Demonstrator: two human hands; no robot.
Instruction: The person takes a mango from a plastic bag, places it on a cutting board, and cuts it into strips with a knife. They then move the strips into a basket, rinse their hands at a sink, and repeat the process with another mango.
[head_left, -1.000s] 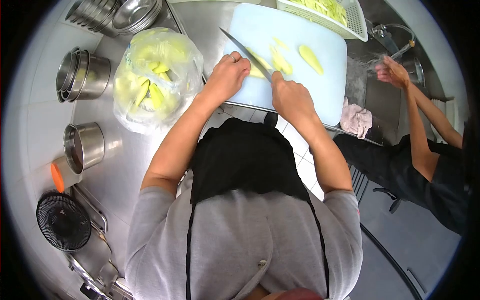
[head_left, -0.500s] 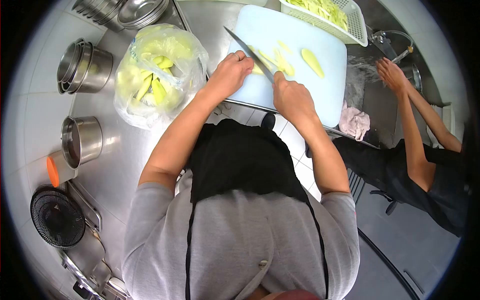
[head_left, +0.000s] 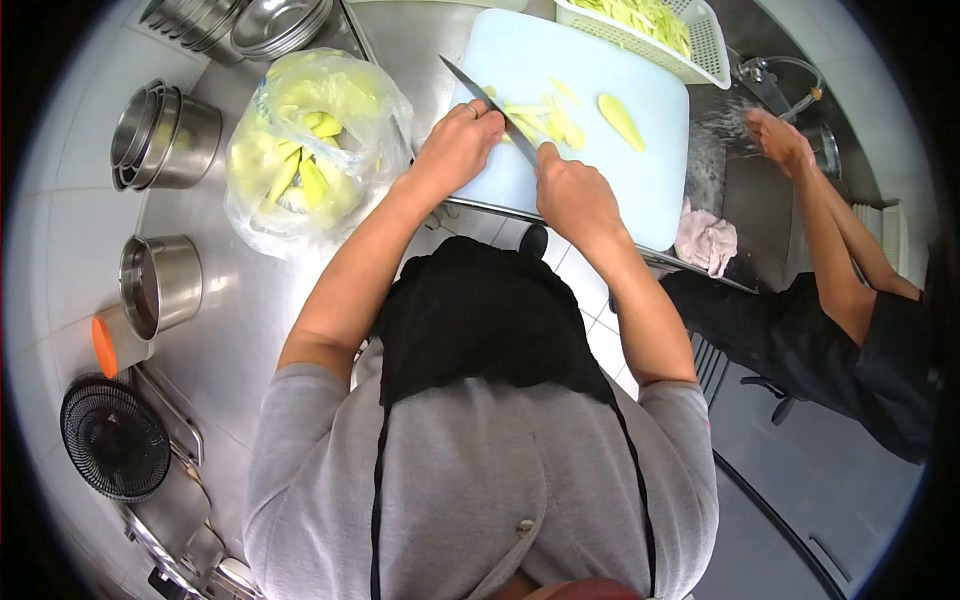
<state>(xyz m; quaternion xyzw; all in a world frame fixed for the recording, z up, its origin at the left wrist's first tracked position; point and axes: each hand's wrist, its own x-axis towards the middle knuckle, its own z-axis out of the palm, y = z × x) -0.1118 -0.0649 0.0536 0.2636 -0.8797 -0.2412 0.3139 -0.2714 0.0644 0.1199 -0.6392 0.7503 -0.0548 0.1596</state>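
Note:
My right hand (head_left: 580, 195) is closed around the handle of a long kitchen knife (head_left: 470, 83), whose blade slants up and left over the pale blue cutting board (head_left: 630, 195). Beside the blade, my left hand (head_left: 460, 148) has its fingers curled down on a pale green vegetable piece, mostly hidden under the fingers and knife. Cut strips (head_left: 562, 125) lie in a loose group just right of the blade. Farther right on the board rests a larger oval slice (head_left: 621, 122) of the same vegetable.
An open plastic bag (head_left: 375, 115) of peeled vegetables stands left of the board. Behind it sits a white basket (head_left: 708, 55) of shreds. At right, a co-worker's hands (head_left: 785, 140) are under running water in the sink, near a pink cloth (head_left: 706, 240). Metal pots (head_left: 180, 140) line the left wall.
The knife and my right hand have shifted slightly left, and more of the strips now show right of the blade. The co-worker's hands have moved a little in the water.

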